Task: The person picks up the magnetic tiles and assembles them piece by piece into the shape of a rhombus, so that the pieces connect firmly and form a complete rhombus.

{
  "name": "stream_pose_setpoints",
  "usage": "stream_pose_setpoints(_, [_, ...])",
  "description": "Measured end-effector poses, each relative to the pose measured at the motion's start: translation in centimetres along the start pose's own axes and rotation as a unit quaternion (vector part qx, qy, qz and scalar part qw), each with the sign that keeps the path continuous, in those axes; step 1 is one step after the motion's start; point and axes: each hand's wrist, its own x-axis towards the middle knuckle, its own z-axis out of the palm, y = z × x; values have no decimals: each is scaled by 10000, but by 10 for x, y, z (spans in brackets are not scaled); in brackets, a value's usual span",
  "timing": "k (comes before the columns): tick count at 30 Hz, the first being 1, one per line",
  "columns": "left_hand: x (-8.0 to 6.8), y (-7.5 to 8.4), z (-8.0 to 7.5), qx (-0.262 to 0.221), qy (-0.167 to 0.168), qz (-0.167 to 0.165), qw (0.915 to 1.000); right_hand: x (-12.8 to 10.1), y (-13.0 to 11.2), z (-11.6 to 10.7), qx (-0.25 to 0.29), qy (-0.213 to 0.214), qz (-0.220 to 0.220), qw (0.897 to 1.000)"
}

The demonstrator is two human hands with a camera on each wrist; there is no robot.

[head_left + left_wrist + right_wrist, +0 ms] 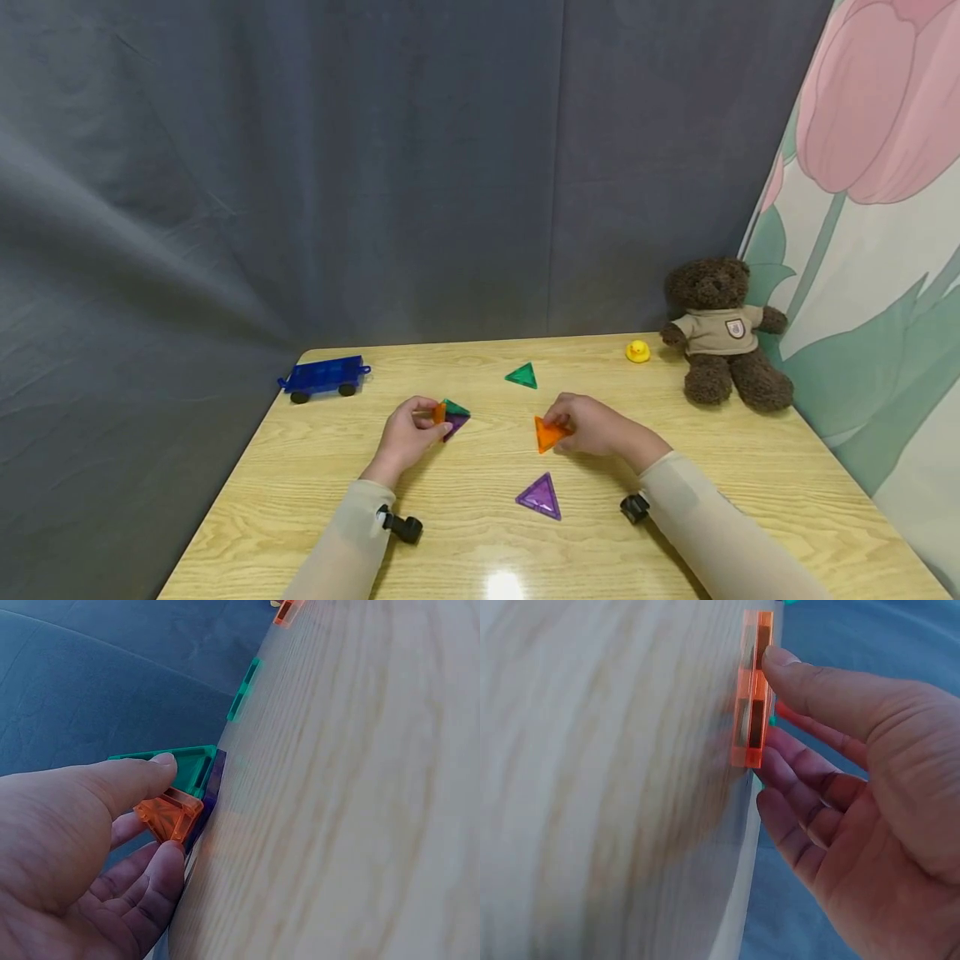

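On the left half of the table my left hand (404, 435) holds a small cluster of triangular magnetic tiles. In the left wrist view its thumb lies on the green tile (192, 771) and fingertips are at the orange tile (172, 816); both stand up from a purple tile (214, 780) low against the tabletop. My right hand (592, 423) grips another orange triangular tile (549, 436), lying flat on the wood. The right wrist view has the thumb at this orange tile's edge (759, 690), with the other fingers curled along its far side.
A purple triangular tile (541, 497) lies nearer me, and a green one (522, 376) lies farther back. At the back left stands a blue wheeled car base (326, 377). A yellow rubber duck (637, 351) and a brown teddy bear (722, 333) are at the back right.
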Motion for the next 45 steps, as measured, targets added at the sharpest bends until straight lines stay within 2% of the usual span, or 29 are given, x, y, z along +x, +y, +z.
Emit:
stream_pose_setpoints(9, [-2, 2, -1, -28, -49, 64, 10000, 7, -9, 7, -648, 184, 21, 9977])
stream_pose_setpoints(17, [-1, 1, -1, -14, -2, 105, 9999, 11, -10, 9, -683, -90, 148, 9975])
stream_pose_setpoints(21, [-1, 0, 0, -61, -40, 107, 9999, 9, -5, 7, -716, -24, 191, 9972])
stream_pose_setpoints(29, [-1, 0, -1, -80, -9, 90, 9999, 0, 6, -3, -814, 28, 720, 9941])
stream_pose_setpoints(41, [-1, 0, 0, -140, 22, 15, 9999, -27, 31, -20, -102, 153, 1210, 9925])
stream_pose_setpoints(45, [-1, 1, 0, -89, 84, -23, 9999, -35, 35, -24, 79, 213, 1236, 9921])
